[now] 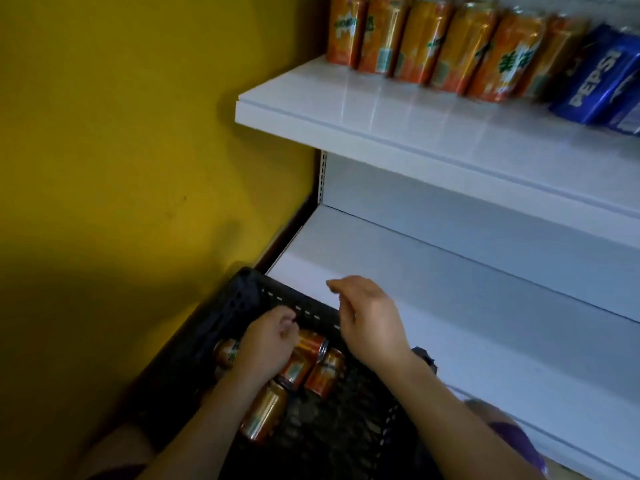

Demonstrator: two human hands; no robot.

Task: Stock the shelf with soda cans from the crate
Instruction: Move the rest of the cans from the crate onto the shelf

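While both bare forearms reach forward over a black plastic crate on the floor, the left hand hangs inside it with fingers loosely curled, holding nothing, just above several orange soda cans lying on their sides on the crate's bottom. Right of that, the right hand hovers over the crate's far rim, fingers relaxed and holding nothing. Beyond the crate stands a white shelf unit: its lower shelf sits bare just behind the crate, and its upper shelf carries upright orange cans and blue Pepsi cans, beside a yellow wall.
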